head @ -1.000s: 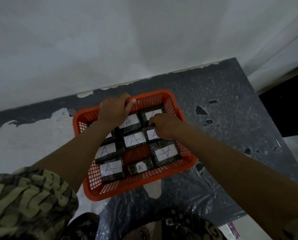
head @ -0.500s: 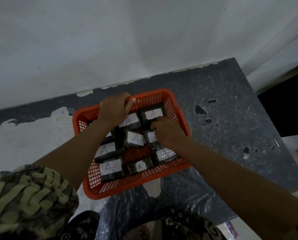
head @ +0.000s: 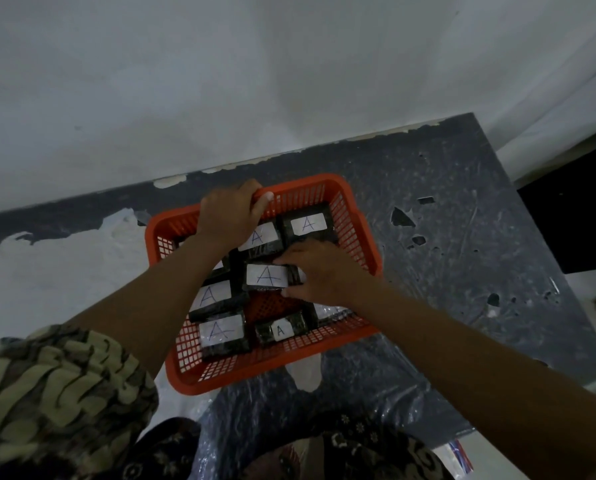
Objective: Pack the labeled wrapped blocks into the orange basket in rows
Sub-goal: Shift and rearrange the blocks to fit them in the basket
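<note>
Two hands | left hand [head: 232, 216] grip clamps basket [head: 355, 216] rim | right hand [head: 319, 271] grip pinches block [head: 267, 276]

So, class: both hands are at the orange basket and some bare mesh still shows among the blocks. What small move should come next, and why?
Probably the right hand should slide the middle block it touches towards the near row, closing the bare mesh gap above the small-labelled block. The left hand grips the basket rim, steadying it for that push.
</note>
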